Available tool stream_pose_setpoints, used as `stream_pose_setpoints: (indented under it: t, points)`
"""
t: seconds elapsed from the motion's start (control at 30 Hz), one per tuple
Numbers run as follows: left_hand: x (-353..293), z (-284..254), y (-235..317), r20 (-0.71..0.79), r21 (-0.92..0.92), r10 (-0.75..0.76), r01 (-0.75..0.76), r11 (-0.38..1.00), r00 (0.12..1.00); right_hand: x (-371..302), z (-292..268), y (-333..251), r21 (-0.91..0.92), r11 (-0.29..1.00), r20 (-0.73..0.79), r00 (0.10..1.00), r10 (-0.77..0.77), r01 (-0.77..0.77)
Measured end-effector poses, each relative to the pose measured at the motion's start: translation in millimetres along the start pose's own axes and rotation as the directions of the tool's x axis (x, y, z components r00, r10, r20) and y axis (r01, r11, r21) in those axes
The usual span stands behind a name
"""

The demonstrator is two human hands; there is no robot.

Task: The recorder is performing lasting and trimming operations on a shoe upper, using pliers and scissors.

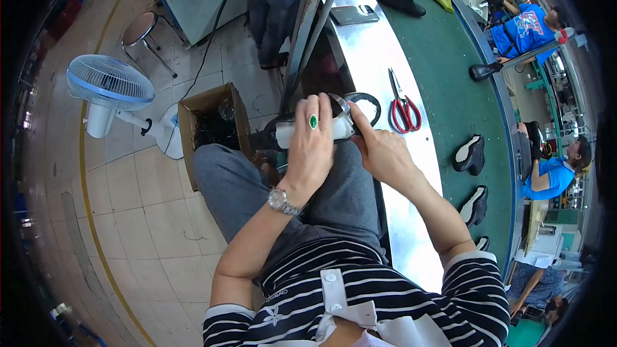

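Over my lap, beside the bench edge, I hold what looks like a black-and-white shoe (285, 136), mostly covered by my hands. My left hand (311, 138), slightly blurred, is laid across its white part with the fingers close together. My right hand (384, 149) grips its right end, the index finger stretched along it and the thumb below. A shiny curved edge shows between the hands; what it belongs to I cannot make out. Just past my right fingertips is a black-rimmed round thing with white inside (366, 106). Red-handled scissors (403, 112) lie on the metal bench (411, 215), right of my right hand.
A green conveyor belt (443, 83) carries several shoes (470, 155). A phone (354, 15) lies farther up the bench. Left of my legs are an open cardboard box (188, 130), a fan (110, 83) and a stool (139, 28). A metal post (308, 26) rises ahead; people work beyond the belt.
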State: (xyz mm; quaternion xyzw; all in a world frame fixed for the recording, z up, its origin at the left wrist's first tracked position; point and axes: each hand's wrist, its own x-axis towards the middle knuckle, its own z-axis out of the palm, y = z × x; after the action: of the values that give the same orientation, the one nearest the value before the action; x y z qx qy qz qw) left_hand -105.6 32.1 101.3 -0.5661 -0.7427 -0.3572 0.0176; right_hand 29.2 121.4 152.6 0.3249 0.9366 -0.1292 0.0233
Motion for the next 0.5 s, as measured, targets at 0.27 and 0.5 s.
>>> stream_pose_setpoints:
  t: [0.27, 0.5]
  points:
    - [-23.8, -3.1, -16.7, 0.087, 0.381, 0.203, -0.221, 0.898, 0.975, -3.8, 7.2, -22.7, 0.029, 1.0, -0.11, 0.994, 0.008, -0.004]
    - [-34.0, 5.9, -30.1, -0.007, 0.353, 0.252, -0.233, 0.906, 0.968, -0.7, 0.4, -29.7, 0.01, 0.998, -0.062, 0.996, -0.056, 0.057]
